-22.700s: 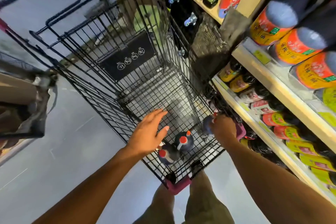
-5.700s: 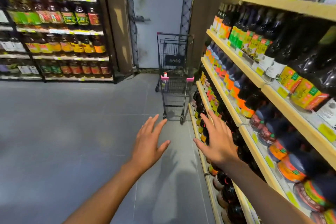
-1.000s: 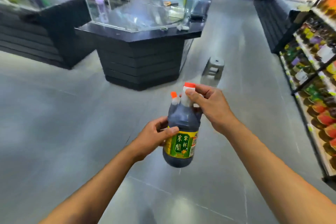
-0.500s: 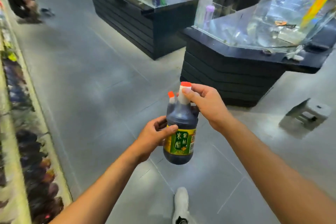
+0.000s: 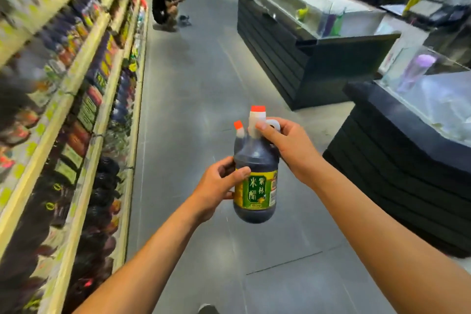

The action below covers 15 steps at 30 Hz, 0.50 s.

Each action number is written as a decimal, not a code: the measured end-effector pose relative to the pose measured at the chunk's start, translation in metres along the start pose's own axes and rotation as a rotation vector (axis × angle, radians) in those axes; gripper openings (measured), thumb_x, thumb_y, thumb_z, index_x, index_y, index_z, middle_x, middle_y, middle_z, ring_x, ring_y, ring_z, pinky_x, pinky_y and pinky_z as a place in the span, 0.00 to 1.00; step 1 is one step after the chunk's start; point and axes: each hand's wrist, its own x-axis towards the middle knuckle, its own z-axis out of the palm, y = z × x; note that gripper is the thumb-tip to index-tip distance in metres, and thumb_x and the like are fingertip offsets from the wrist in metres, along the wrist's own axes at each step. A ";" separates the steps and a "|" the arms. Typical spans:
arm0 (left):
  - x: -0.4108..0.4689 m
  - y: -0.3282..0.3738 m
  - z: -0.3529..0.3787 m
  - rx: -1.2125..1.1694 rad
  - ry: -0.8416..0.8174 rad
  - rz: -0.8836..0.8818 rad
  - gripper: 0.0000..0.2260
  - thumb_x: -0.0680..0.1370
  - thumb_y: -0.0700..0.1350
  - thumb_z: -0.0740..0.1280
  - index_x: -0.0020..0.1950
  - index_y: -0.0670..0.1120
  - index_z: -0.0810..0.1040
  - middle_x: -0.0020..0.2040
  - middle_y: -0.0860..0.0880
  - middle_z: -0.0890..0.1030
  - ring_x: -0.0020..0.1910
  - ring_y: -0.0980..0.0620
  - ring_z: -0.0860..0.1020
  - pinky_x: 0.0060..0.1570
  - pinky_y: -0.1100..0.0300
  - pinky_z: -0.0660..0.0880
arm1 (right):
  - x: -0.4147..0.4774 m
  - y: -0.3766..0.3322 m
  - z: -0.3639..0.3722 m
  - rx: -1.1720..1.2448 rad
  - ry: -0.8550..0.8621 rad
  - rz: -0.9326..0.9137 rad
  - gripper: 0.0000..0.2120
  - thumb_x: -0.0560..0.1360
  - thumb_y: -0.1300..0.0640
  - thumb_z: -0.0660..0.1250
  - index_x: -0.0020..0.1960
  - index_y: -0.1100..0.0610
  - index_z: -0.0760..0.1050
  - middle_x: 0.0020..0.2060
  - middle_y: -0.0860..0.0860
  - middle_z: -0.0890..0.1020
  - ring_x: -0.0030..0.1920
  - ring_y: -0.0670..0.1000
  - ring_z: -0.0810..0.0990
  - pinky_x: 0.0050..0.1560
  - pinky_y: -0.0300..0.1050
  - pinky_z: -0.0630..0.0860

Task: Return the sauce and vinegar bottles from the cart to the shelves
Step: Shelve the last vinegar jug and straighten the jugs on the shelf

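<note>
2 round dark bottles held upright mid-aisle over grey tile floor (image 5: 204,79): front bottle (image 5: 254,158) w/ glossy green label, white neck, orange cap; 2nd bottle (image 5: 239,135) tucked behind. L hand (image 5: 216,186) curls round its side, thumb on label; R hand (image 5: 288,145) pinches the neck. Blurred shelves (image 5: 76,64) left, well apart; 2 black glass-topped counters (image 5: 305,58) right; person (image 5: 165,0) crouching far off.
</note>
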 end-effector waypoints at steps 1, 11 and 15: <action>0.011 0.003 -0.012 -0.008 0.029 0.003 0.26 0.71 0.58 0.73 0.66 0.50 0.78 0.59 0.49 0.84 0.59 0.46 0.83 0.54 0.45 0.81 | 0.021 0.000 0.008 0.002 -0.023 -0.005 0.07 0.76 0.51 0.70 0.51 0.54 0.82 0.49 0.57 0.86 0.48 0.53 0.85 0.52 0.49 0.83; 0.137 0.054 -0.174 -0.053 0.200 0.033 0.17 0.72 0.48 0.71 0.61 0.50 0.79 0.52 0.53 0.86 0.50 0.55 0.84 0.42 0.60 0.80 | 0.241 -0.007 0.117 0.015 -0.217 -0.026 0.12 0.79 0.56 0.69 0.58 0.62 0.81 0.46 0.57 0.86 0.45 0.51 0.84 0.44 0.42 0.81; 0.191 0.080 -0.234 -0.055 0.211 0.032 0.17 0.73 0.48 0.72 0.61 0.51 0.78 0.51 0.54 0.86 0.50 0.55 0.84 0.42 0.61 0.80 | 0.322 -0.015 0.154 0.012 -0.235 -0.022 0.13 0.78 0.54 0.69 0.57 0.61 0.81 0.47 0.57 0.86 0.46 0.53 0.84 0.45 0.45 0.81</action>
